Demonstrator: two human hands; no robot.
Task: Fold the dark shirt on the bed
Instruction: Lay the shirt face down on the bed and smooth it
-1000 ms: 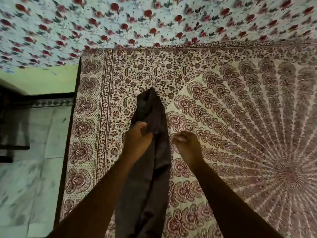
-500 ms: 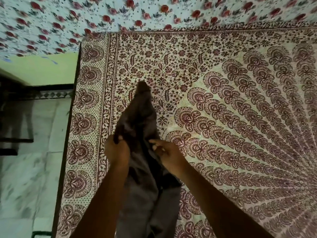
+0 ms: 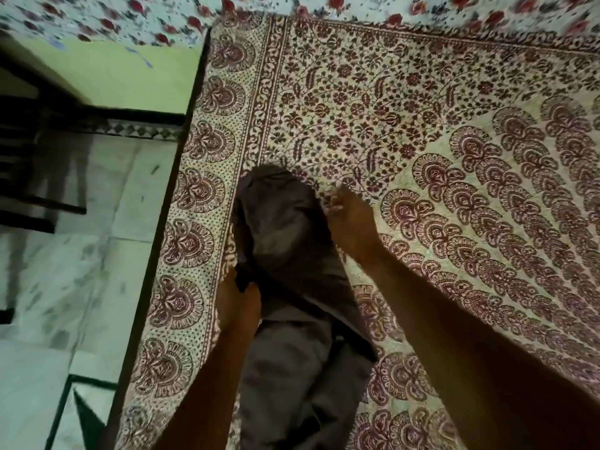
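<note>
The dark shirt point(image 3: 285, 241) lies bunched in a long narrow strip on the bed's patterned cover point(image 3: 422, 125), close to the left edge. My left hand point(image 3: 238, 303) is closed on a fold of the shirt's left edge, near the middle of the strip. My right hand point(image 3: 352, 222) rests on the shirt's right edge near its far end, fingers bent against the cloth; whether it pinches the cloth is hard to see. The far end of the shirt looks rounded and doubled over. The near end runs down between my forearms.
The bed's left edge point(image 3: 168, 228) drops to a pale tiled floor point(image 3: 65, 287). A dark piece of furniture point(image 3: 26, 157) stands at the far left against a green wall. A flowered white cloth point(image 3: 130, 14) lies beyond the patterned cover at the top.
The shirt's pointed far end has been drawn back and now looks rounded and doubled over. My right hand moved up along the right edge; my left hand shifted nearer along the left edge.
</note>
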